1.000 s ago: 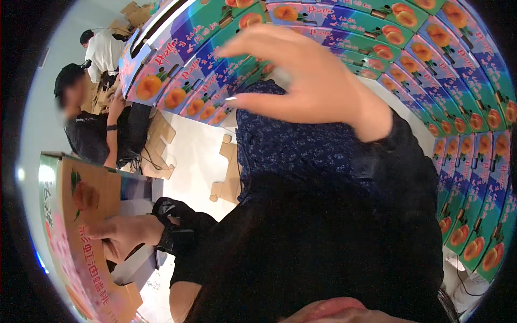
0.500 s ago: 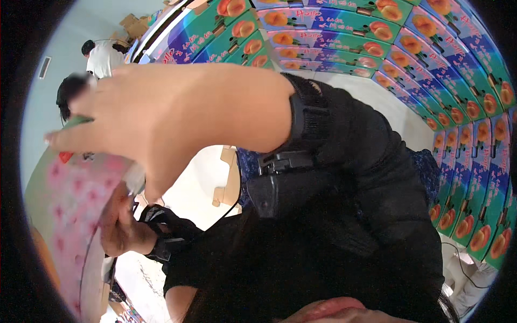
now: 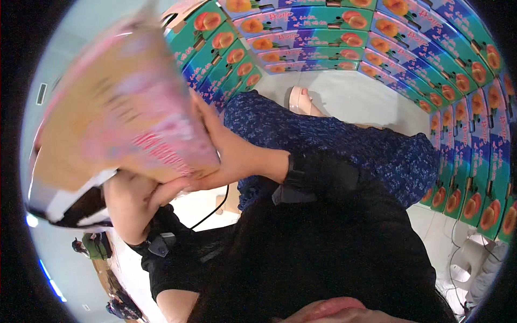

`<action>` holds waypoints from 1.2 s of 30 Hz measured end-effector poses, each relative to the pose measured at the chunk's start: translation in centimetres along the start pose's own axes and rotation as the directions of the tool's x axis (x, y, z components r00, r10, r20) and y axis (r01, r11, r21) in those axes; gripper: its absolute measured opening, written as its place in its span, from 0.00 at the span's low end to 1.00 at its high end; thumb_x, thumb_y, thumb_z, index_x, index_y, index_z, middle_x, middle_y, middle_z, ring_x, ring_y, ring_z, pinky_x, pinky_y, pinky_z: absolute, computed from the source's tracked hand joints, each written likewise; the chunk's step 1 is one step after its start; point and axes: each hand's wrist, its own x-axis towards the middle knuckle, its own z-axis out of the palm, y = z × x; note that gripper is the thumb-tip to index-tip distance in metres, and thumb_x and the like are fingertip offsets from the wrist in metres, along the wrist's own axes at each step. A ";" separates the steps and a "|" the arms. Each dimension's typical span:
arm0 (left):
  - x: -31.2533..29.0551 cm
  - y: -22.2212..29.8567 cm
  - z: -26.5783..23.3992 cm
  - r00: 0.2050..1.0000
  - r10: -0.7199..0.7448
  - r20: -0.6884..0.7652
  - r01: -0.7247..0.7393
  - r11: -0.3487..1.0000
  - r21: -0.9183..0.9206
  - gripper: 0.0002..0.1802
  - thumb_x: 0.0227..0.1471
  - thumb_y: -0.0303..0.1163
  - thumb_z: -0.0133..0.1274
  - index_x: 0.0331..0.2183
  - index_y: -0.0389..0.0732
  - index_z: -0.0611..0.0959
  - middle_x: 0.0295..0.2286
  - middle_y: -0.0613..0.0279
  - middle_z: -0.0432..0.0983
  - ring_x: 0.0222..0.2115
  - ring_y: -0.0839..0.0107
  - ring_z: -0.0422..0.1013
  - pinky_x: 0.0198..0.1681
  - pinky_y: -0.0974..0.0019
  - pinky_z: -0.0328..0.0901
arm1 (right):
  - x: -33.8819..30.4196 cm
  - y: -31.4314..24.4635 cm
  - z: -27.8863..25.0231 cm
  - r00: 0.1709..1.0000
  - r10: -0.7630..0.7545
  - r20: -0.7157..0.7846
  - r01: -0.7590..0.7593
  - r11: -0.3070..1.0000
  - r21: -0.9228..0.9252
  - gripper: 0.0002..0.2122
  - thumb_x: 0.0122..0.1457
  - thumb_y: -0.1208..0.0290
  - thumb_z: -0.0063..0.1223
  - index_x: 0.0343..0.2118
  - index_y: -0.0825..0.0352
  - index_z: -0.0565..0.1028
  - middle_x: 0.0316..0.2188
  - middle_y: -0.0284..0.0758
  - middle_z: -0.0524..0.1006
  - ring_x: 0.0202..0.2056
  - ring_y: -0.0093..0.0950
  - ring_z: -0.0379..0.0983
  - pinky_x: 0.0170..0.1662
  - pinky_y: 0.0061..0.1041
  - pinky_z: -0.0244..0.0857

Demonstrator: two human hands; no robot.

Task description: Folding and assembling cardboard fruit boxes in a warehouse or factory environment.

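A pink-and-yellow printed carton (image 3: 124, 107) is raised at the left, tilted, its upper end smeared by motion. My right hand (image 3: 229, 153) grips its right edge near the lower corner, with some fingers hidden behind it. Against its lower edge, my left hand (image 3: 132, 202) is closed with thumb and fingers pressed to the carton, close beside the right hand. Below the carton, a dark and white area shows next to my left hand; I cannot tell what it is. Black bands circle both my wrists.
Stacked boxes (image 3: 307, 37) with fruit pictures line the back and the right side (image 3: 474, 140). Cables (image 3: 455, 242) lie on the floor at the right, beside a grey cloth-like thing (image 3: 484, 280). Brown cardboard (image 3: 230, 204) is near my lap. People (image 3: 97, 245) are far off at lower left.
My right hand has drawn back from its reach across to the left and now grips the carton's edge. The carton has come up and turned; my view has shifted.
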 end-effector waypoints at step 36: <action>1.6 -18.2 14.7 0.161 -0.848 -0.505 -0.480 0.380 -0.791 0.32 0.53 0.56 0.38 0.50 0.40 0.66 0.48 0.55 0.62 0.52 0.62 0.55 0.57 0.58 0.48 | 6.7 1.0 -8.9 0.858 0.513 -0.039 -0.460 0.799 0.387 0.32 0.44 0.63 0.62 0.50 0.70 0.59 0.38 0.36 0.70 0.41 0.25 0.68 0.42 0.23 0.65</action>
